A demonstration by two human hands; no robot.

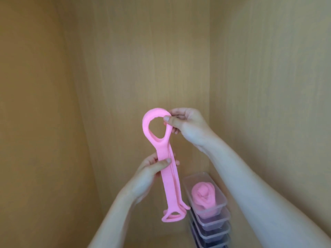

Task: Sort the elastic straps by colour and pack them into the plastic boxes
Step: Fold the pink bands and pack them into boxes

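Note:
A pink elastic strap (169, 183) hangs doubled in front of me, with a loop handle at the top and another at the bottom. My right hand (186, 124) pinches the right side of the top loop. My left hand (152, 169) grips the flat middle of the strap lower down, thumb on its front. Below and to the right stands a stack of clear plastic boxes (211, 219). The top box (222, 203) is open and holds a rolled pink strap (203, 195).
Wooden panels (143, 59) close in the space at the back, left and right, like the inside of a cupboard. The lower boxes in the stack look purple and dark inside; their contents are unclear.

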